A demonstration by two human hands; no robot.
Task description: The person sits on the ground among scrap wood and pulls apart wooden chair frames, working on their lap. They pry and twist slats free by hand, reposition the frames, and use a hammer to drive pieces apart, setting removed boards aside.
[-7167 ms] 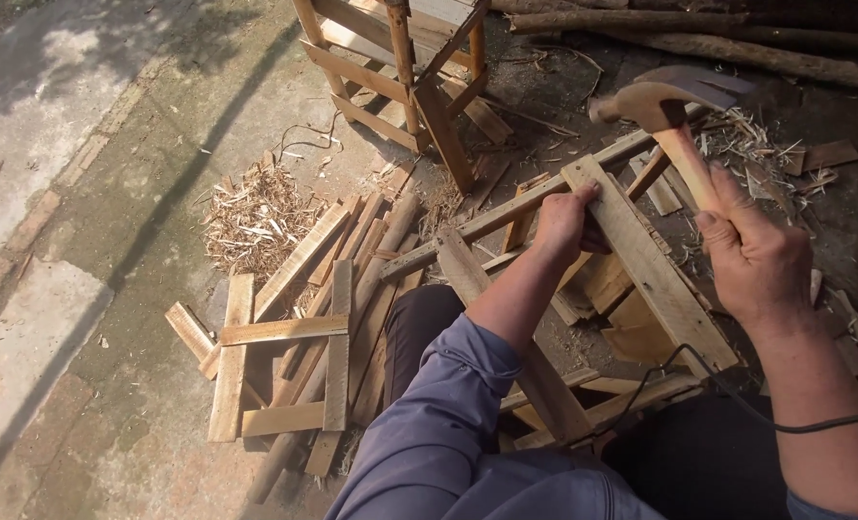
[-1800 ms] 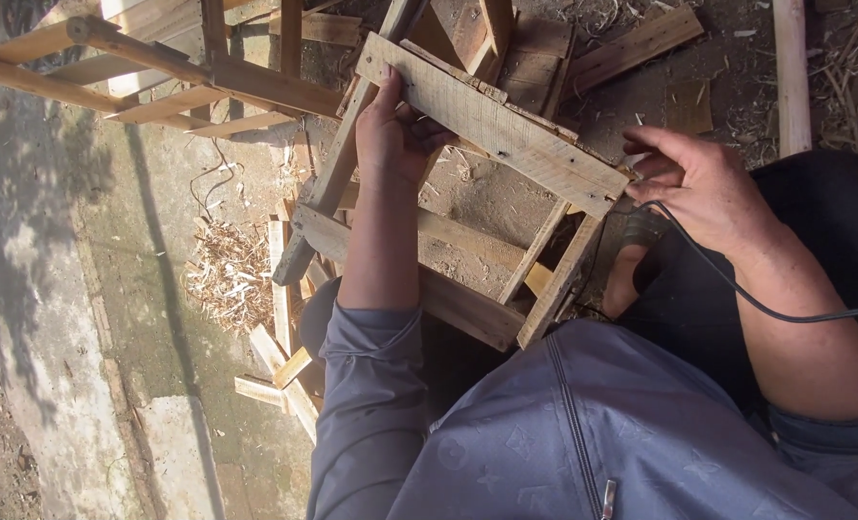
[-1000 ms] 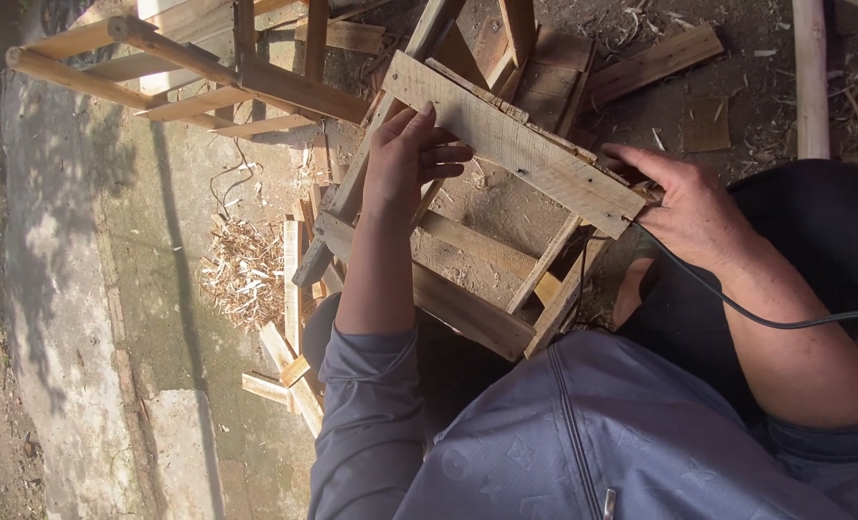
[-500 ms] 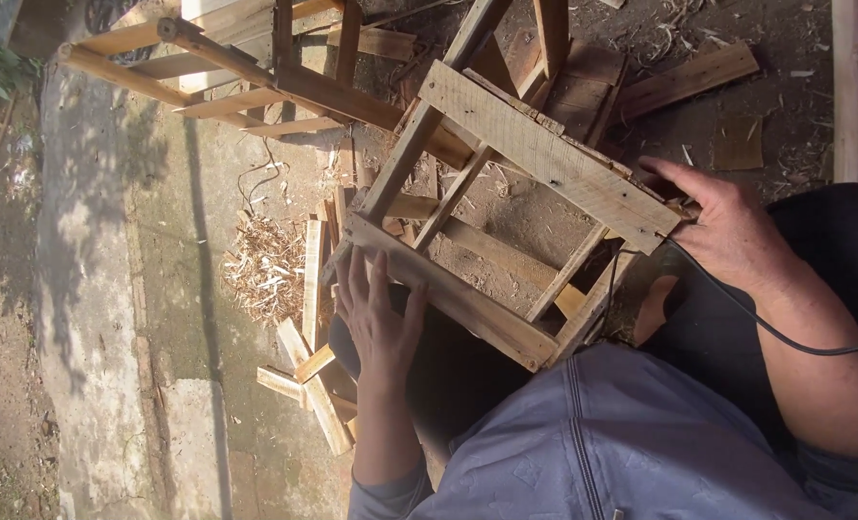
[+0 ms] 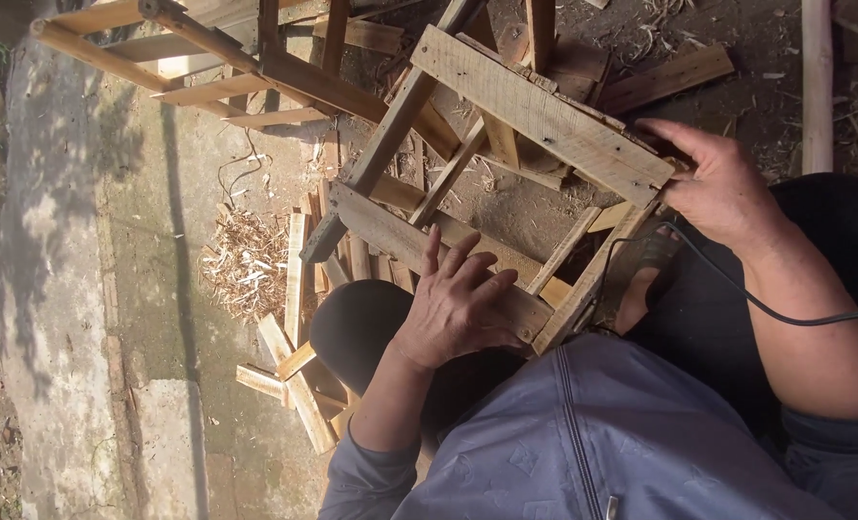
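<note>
Left hand (image 5: 460,300) lies flat, fingers spread, pressed on the near plank of the wooden frame (image 5: 544,116), gripping nothing. Right hand (image 5: 722,188) grasps the frame's corner at 3 o'clock, fingers curled over the top plank's end. The frame rests tilted across the person's lap. A black cable (image 5: 766,308) crosses the right forearm. Loose wood slats (image 5: 299,279) and a pile of shavings (image 5: 246,260) lie on the ground at 9 o'clock. A second wooden frame (image 5: 207,58) stands at 11 o'clock.
</note>
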